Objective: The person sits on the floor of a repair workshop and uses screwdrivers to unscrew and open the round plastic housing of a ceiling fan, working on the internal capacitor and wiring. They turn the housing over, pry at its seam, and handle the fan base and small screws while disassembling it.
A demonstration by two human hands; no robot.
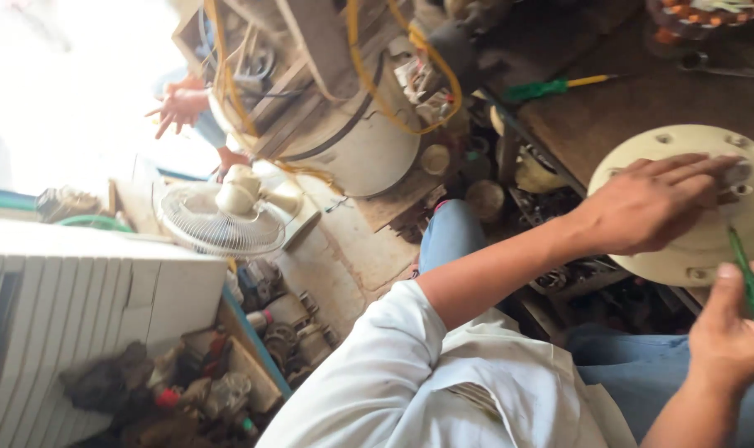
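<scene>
Cream round motor cover (692,249) lies under the flat, open left hand (655,203); at five o'clock, right hand (729,332) clasps a green screwdriver (750,282)

Dark, stained worktop (609,116) carries a cream round motor housing (700,249) at its near edge, a green-handled screwdriver (551,86) further back and a copper-wound stator (700,15) at the far corner; the concrete floor (344,257) beside it holds a small white fan (223,217) and scattered motor parts (285,323).

Glare whitens the upper left, perhaps a doorway; a white fan (224,217) stands on the cluttered floor (344,257) beside a slatted panel (78,307).
</scene>
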